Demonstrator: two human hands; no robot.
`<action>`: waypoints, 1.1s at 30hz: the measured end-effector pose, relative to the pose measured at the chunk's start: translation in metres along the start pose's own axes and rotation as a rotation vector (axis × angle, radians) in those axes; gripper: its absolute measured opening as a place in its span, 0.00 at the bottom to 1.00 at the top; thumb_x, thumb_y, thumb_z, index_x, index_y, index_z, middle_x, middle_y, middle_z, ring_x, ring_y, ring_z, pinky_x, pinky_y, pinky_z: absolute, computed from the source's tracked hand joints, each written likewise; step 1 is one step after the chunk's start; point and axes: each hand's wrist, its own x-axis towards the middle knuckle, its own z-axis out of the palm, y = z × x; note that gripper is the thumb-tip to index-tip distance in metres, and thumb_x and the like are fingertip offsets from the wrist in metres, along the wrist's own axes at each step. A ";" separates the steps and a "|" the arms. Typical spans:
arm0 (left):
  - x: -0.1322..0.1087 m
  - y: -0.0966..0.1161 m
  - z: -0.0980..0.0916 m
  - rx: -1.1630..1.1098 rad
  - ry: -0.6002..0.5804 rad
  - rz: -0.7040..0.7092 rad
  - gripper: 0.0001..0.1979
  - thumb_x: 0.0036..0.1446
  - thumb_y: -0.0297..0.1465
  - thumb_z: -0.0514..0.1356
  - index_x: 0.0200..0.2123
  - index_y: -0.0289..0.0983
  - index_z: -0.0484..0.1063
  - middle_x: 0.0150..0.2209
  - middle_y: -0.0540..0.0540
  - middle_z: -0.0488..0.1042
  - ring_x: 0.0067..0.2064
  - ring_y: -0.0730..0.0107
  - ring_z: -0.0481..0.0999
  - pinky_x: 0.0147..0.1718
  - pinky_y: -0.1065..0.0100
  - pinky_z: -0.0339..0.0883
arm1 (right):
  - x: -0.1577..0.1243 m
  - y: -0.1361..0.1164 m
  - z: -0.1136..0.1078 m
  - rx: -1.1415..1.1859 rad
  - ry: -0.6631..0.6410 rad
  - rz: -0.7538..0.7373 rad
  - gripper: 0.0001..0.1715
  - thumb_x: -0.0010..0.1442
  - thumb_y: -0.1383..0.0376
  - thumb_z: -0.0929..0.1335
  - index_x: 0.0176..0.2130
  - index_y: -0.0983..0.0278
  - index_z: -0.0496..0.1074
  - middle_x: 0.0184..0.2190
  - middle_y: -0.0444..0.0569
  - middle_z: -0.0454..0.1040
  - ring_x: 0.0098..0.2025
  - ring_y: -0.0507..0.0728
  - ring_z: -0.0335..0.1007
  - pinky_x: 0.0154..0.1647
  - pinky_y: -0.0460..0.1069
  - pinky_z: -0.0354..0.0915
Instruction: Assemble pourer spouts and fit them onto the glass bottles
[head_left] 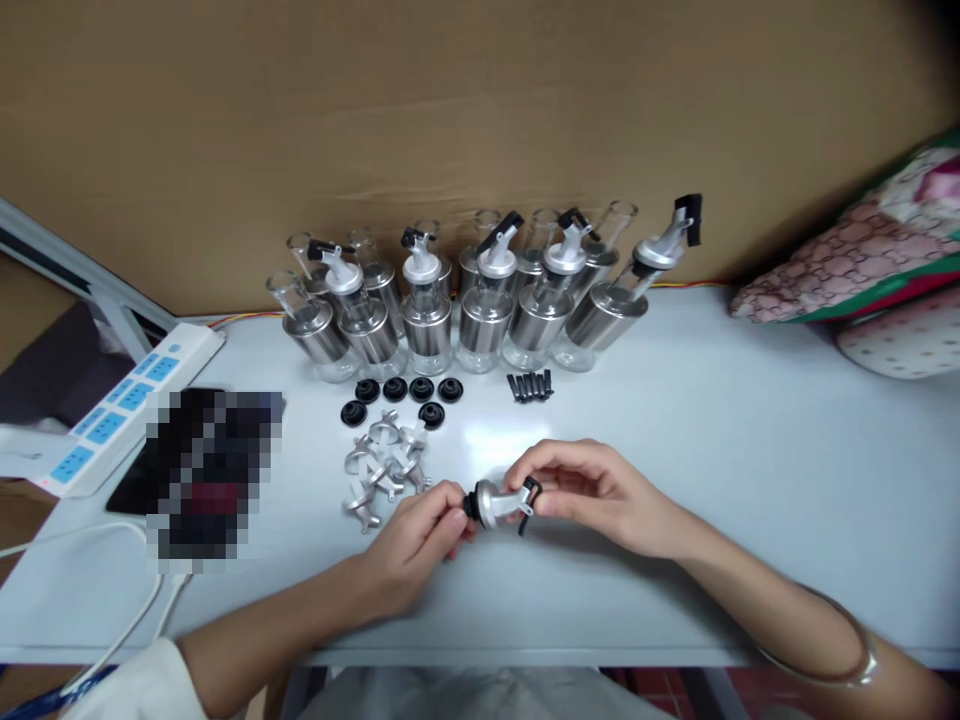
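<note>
Between my hands, above the front of the table, a silver bottle pourer [495, 504] lies sideways. My left hand [429, 528] pinches its black ribbed stopper end. At the other end, my right hand [592, 490] grips the spout by the small black flap with thumb and fingers. Just left of it sits a pile of loose silver pourer tops [384, 462]. Behind the pile are several black rubber stoppers [395, 389], and a row of small black flaps [530, 386] lies to the right of those.
Glass bottles with steel sleeves [427, 325] stand in rows at the back, several of the front ones topped with pourers. On the left are a power strip [135, 400], a dark tablet-like device [169, 440] and white cables [146, 560]. A patterned fabric bundle [847, 245] rests at the right.
</note>
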 end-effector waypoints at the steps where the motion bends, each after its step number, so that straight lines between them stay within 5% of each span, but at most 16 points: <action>1: 0.000 0.000 0.001 0.018 0.008 0.000 0.18 0.66 0.42 0.43 0.30 0.37 0.61 0.23 0.51 0.64 0.24 0.74 0.64 0.28 0.71 0.58 | 0.000 0.000 0.000 -0.004 0.004 -0.010 0.10 0.57 0.61 0.70 0.38 0.65 0.71 0.34 0.47 0.72 0.35 0.51 0.69 0.38 0.46 0.63; 8: 0.002 -0.003 0.004 0.133 0.091 0.059 0.13 0.64 0.36 0.46 0.27 0.38 0.56 0.22 0.53 0.61 0.23 0.74 0.61 0.26 0.72 0.55 | 0.004 0.010 0.006 -0.073 0.090 -0.001 0.17 0.59 0.53 0.67 0.40 0.63 0.69 0.32 0.45 0.69 0.35 0.52 0.66 0.41 0.48 0.61; 15: 0.004 -0.005 0.008 0.233 0.205 0.088 0.10 0.61 0.31 0.47 0.26 0.39 0.53 0.22 0.54 0.58 0.24 0.74 0.58 0.25 0.73 0.52 | 0.006 0.015 0.016 -0.293 0.094 -0.154 0.22 0.52 0.51 0.72 0.42 0.62 0.70 0.37 0.47 0.69 0.40 0.56 0.65 0.43 0.50 0.61; 19: 0.006 -0.003 0.011 0.289 0.172 0.103 0.09 0.59 0.30 0.48 0.25 0.39 0.53 0.22 0.54 0.59 0.24 0.74 0.59 0.25 0.73 0.52 | 0.006 0.016 0.022 -0.332 0.167 -0.180 0.15 0.55 0.56 0.71 0.41 0.62 0.71 0.37 0.47 0.70 0.40 0.55 0.65 0.43 0.49 0.59; 24: 0.003 -0.003 0.014 0.336 0.191 0.142 0.10 0.60 0.31 0.47 0.25 0.39 0.54 0.23 0.53 0.62 0.25 0.73 0.62 0.26 0.74 0.55 | 0.006 0.016 0.030 -0.190 0.164 -0.119 0.23 0.48 0.59 0.75 0.43 0.62 0.71 0.36 0.45 0.71 0.38 0.54 0.65 0.41 0.47 0.59; 28: 0.004 0.002 0.009 0.399 0.174 0.168 0.10 0.60 0.30 0.47 0.26 0.38 0.56 0.23 0.53 0.63 0.24 0.74 0.64 0.25 0.75 0.56 | 0.004 0.015 0.034 -0.215 0.185 -0.104 0.19 0.47 0.61 0.75 0.39 0.63 0.70 0.32 0.43 0.70 0.34 0.52 0.63 0.36 0.46 0.58; 33: 0.020 0.032 -0.010 0.669 0.094 0.395 0.09 0.58 0.26 0.48 0.26 0.38 0.60 0.22 0.52 0.66 0.23 0.74 0.65 0.25 0.73 0.57 | 0.003 0.011 0.028 -0.251 0.300 -0.178 0.16 0.49 0.62 0.73 0.38 0.63 0.67 0.31 0.44 0.69 0.31 0.51 0.62 0.32 0.46 0.58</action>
